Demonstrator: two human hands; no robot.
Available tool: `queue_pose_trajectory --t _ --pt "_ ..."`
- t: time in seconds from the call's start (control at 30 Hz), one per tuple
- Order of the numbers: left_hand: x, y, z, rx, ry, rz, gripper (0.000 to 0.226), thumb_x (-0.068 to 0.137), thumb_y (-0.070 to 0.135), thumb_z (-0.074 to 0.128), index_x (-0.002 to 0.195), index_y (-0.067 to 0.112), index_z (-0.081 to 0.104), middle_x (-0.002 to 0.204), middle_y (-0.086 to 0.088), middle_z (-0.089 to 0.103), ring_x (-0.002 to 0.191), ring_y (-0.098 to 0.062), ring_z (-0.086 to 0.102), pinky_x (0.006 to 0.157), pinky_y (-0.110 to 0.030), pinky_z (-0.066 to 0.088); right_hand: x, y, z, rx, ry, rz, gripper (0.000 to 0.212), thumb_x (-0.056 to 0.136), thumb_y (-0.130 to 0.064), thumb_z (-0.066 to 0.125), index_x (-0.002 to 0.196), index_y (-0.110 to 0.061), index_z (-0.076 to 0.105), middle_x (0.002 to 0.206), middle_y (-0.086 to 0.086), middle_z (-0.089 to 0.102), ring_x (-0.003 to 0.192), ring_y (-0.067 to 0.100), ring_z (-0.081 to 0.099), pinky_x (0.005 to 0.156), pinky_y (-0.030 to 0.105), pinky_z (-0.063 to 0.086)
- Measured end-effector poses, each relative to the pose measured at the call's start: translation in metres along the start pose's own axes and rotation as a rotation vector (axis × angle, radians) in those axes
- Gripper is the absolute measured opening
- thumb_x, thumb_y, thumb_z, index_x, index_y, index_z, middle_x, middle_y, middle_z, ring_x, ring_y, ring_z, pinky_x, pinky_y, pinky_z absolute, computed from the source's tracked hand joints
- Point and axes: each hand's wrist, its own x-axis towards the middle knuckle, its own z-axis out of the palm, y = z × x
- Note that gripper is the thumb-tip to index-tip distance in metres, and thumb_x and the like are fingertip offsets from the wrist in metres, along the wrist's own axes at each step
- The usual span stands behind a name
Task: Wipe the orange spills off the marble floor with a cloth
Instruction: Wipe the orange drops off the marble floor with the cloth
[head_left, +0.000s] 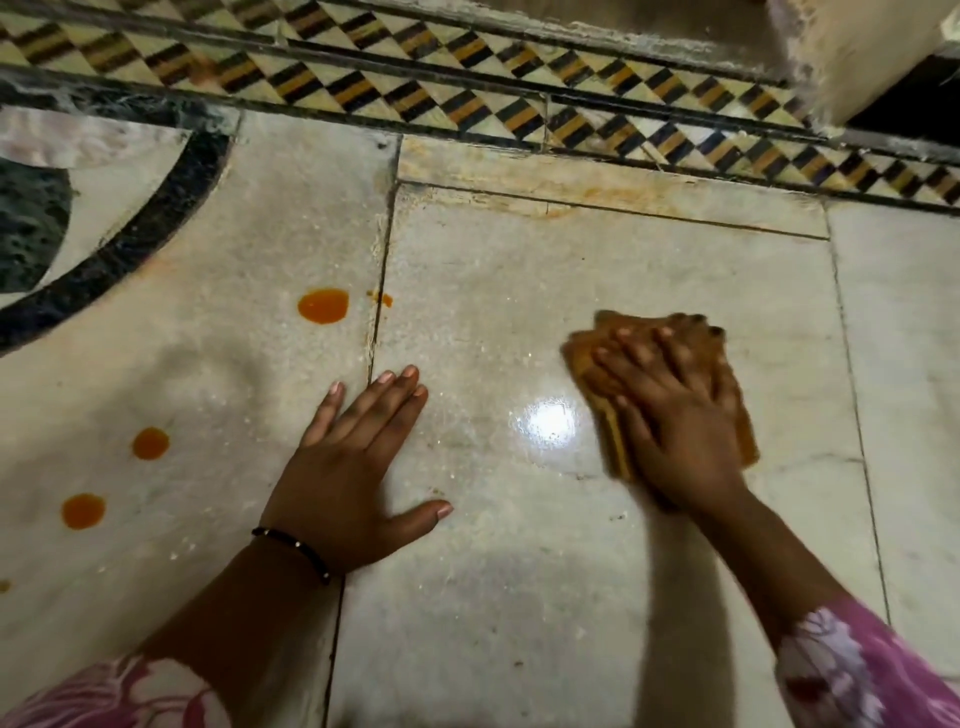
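I'm pressing my right hand (670, 415) flat, fingers spread, on the cloth (613, 436), blurred, probably mid-swipe. Left hand (358, 467) is bracing, splayed on marble (519, 270). Orange spills (322, 305) are sitting left; the stained cloth risks smearing them.

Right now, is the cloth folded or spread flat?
Folded. The cloth shows stacked layered edges along its left side, beneath the flat right hand pressing it on the marble floor. Motion blur hides finer detail.
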Motion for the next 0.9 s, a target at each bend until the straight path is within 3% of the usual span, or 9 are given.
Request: queue_pose_trajectory --t 0.1,0.23,0.33,0.4,0.47,0.6,0.73,0.83,0.9 --pt "-0.001 0.0 0.001 -0.009 0.018 0.011 0.097 0.07 0.073 0.049 0.146 0.019 0.024 0.156 0.004 0.015 0.143 -0.01 0.011 0.117 -0.044 0.009 0.03 0.032 -0.012 0.048 0.043 0.227 0.049 0.094 -0.048 0.026 0.142 -0.044 0.033 0.156 -0.008 0.027 0.146 0.022 0.012 0.112 0.062 0.007" --pt "-0.001 0.0 0.003 0.005 0.037 0.013 0.096 0.07 0.071 0.048 0.147 0.019 0.024 0.156 0.004 0.016 0.143 -0.01 0.011 0.117 -0.044 0.009 0.112 0.012 -0.02 0.071 0.08 0.281 0.048 0.098 -0.045 0.03 0.145 -0.039 0.03 0.159 -0.005 0.019 0.146 0.028 0.008 0.111 0.066 -0.001" --pt "-0.001 0.001 0.002 -0.001 0.04 0.015 0.095 0.071 0.071 0.048 0.147 0.019 0.023 0.156 0.004 0.016 0.143 -0.01 0.011 0.117 -0.044 0.008 0.113 -0.046 -0.003 0.033 0.073 0.121 0.049 0.096 -0.043 0.033 0.144 -0.036 0.033 0.158 -0.003 0.023 0.146 0.029 0.011 0.111 0.066 -0.001" --pt "-0.001 0.001 0.002 -0.007 0.046 0.025 0.094 0.072 0.07 0.048 0.147 0.018 0.024 0.156 0.003 0.017 0.143 -0.011 0.012 0.117 -0.045 0.009 0.068 -0.082 0.011 -0.006 0.084 -0.04 0.049 0.093 -0.04 0.037 0.141 -0.036 0.039 0.155 -0.005 0.031 0.145 0.027 0.017 0.112 0.064 0.003" --pt "-0.001 0.001 0.001 -0.015 0.049 0.026 0.094 0.072 0.07 0.048 0.147 0.018 0.024 0.156 0.002 0.018 0.143 -0.011 0.013 0.117 -0.046 0.01 0.004 -0.091 0.02 -0.03 0.078 -0.081 0.049 0.089 -0.04 0.042 0.138 -0.037 0.044 0.151 -0.008 0.038 0.144 0.022 0.023 0.113 0.06 0.009" --pt "-0.002 0.0 0.003 -0.018 0.054 0.032 0.095 0.071 0.07 0.048 0.147 0.017 0.023 0.156 0.002 0.018 0.143 -0.012 0.013 0.117 -0.045 0.009 -0.058 -0.031 0.011 -0.011 0.063 0.344 0.054 0.087 -0.045 0.035 0.141 -0.04 0.039 0.154 -0.007 0.033 0.145 0.02 0.018 0.113 0.061 0.009" --pt "-0.003 -0.001 0.003 -0.018 0.078 0.042 0.094 0.072 0.069 0.048 0.146 0.017 0.025 0.156 0.001 0.018 0.143 -0.012 0.013 0.117 -0.046 0.011 0.018 0.024 -0.014 0.056 0.092 0.572 0.055 0.095 -0.045 0.03 0.149 -0.036 0.023 0.16 -0.004 0.016 0.147 0.025 0.006 0.11 0.063 -0.005" --pt "-0.005 -0.002 0.004 0.003 0.082 0.05 0.093 0.074 0.07 0.047 0.147 0.017 0.024 0.156 0.002 0.017 0.143 -0.011 0.012 0.117 -0.046 0.011 0.087 0.008 -0.017 0.057 0.086 0.538 0.057 0.097 -0.045 0.026 0.151 -0.03 0.016 0.161 0.001 0.01 0.147 0.03 0.002 0.11 0.062 -0.007" --pt "-0.004 -0.002 0.004 0.004 0.078 0.042 0.093 0.074 0.071 0.045 0.147 0.018 0.023 0.156 0.003 0.016 0.144 -0.01 0.01 0.117 -0.044 0.009 0.102 -0.033 -0.007 0.027 0.069 0.361 0.057 0.097 -0.046 0.026 0.151 -0.03 0.019 0.161 0.002 0.013 0.147 0.029 0.004 0.11 0.061 -0.008"
